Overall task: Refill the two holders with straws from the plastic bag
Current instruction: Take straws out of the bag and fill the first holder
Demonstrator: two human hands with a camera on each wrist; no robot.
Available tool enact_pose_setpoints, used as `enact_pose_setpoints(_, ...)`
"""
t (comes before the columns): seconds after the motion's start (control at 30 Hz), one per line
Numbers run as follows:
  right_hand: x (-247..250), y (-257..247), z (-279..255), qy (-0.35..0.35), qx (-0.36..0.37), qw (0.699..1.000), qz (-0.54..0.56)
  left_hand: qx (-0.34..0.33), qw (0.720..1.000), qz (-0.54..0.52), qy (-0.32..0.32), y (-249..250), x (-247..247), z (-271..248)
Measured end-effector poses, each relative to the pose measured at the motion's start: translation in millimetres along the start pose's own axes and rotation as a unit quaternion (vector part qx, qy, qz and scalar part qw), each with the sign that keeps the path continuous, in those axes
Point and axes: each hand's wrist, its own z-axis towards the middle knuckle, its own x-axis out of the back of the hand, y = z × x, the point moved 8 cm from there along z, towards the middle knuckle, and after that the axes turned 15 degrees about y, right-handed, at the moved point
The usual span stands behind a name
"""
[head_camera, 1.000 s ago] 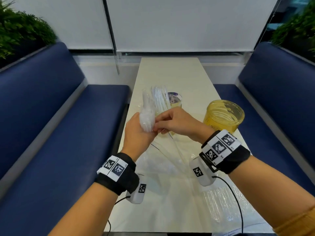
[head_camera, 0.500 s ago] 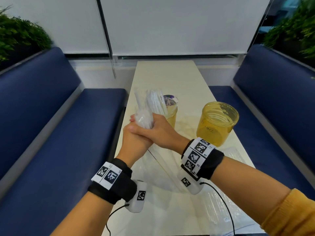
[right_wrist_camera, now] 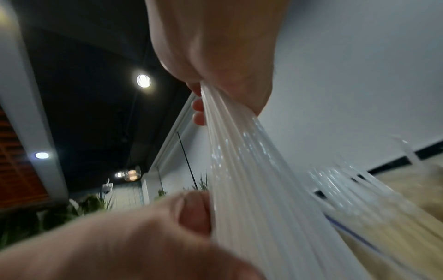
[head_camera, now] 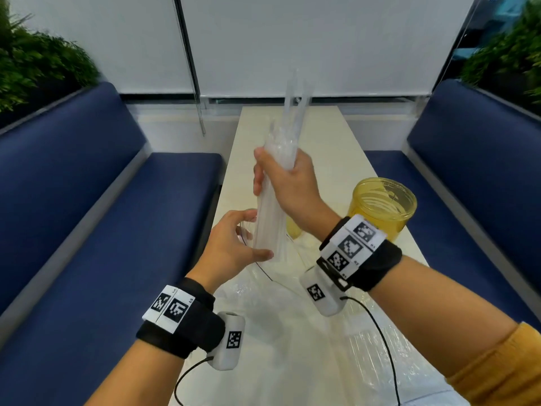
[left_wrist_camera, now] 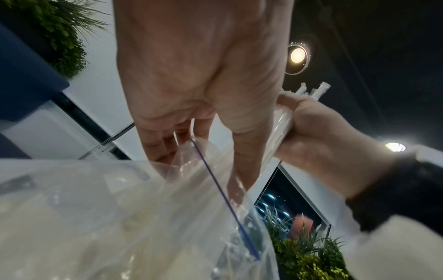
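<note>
My right hand (head_camera: 288, 186) grips a bundle of clear straws (head_camera: 288, 133) around its middle and holds it upright above the table. The bundle's lower end still reaches into the mouth of the clear plastic bag (head_camera: 278, 323), which my left hand (head_camera: 231, 244) holds with curled fingers and thumb. In the left wrist view the left hand's fingers (left_wrist_camera: 167, 140) pinch the bag's blue-lined rim (left_wrist_camera: 215, 185). The right wrist view shows the straws (right_wrist_camera: 239, 170) fanning down from my fist. One yellow holder (head_camera: 383, 212) stands to the right; a second (head_camera: 292, 230) is mostly hidden behind my right wrist.
The narrow cream table (head_camera: 330, 136) runs away from me between two blue benches (head_camera: 87, 230) (head_camera: 483, 186). The bag's slack plastic covers the near end of the table. Green plants (head_camera: 35, 71) stand behind both bench backs.
My right hand has lifted the straw bundle up out of the bag. The left hand has let go of the bundle's top and dropped to the bag's mouth.
</note>
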Motion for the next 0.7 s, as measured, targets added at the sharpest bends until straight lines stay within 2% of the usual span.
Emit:
enact_pose_setpoints(0.23,11.8,-53.5,58.2,0.039,-0.021,0.991,0.128,0.005,0.999,-0.016,0.034,0.1,15.5,8.4)
enact_pose_setpoints(0.37,24.3,-61.1,95.1,0.086,-0.024,0.978,0.191,0.010,0.998,-0.019,0.051,-5.3,23.3,12.2)
enact_pose_setpoints(0.43,28.9,-53.4,113.4,0.121,0.001,0.978,0.170,0.013,0.998,-0.013,0.059,-6.2,26.6,13.0)
enact_pose_setpoints(0.53,27.0,-27.6,131.2,0.161,0.048,0.982,0.084,0.011,0.998,-0.007,0.068,-3.7,30.1,15.0)
enact_pose_setpoints(0.7,6.1,47.2,139.4,0.137,0.038,0.990,0.007,0.017,0.996,-0.014,0.082,1.2,35.6,19.4)
